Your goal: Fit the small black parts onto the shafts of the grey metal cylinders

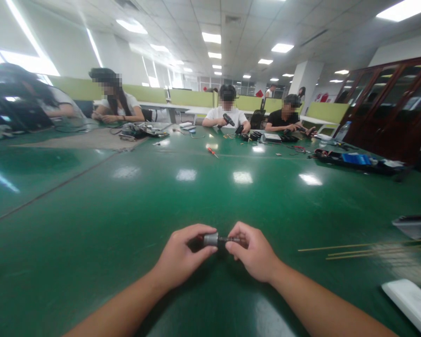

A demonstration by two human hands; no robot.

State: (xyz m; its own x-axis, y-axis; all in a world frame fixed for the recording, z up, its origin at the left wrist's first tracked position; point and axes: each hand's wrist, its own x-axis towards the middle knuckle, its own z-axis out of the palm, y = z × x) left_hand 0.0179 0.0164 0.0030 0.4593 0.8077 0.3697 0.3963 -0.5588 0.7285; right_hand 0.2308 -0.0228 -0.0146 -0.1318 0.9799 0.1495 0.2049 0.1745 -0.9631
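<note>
Two finger grips we note; left hand (177, 256) clasps grey cylinder (211, 240); right hand (257, 254) pinches slim dark rod (223, 239) at the cylinder's end.

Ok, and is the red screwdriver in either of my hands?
No, the red screwdriver lies on the green table, beyond your left hand holding the silver cylinder and your right hand pinching the dark shaft.

Office-like workroom: green partitions (191, 97), ceiling lights (211, 38), screwdriver (212, 151) on table (154, 199).
</note>
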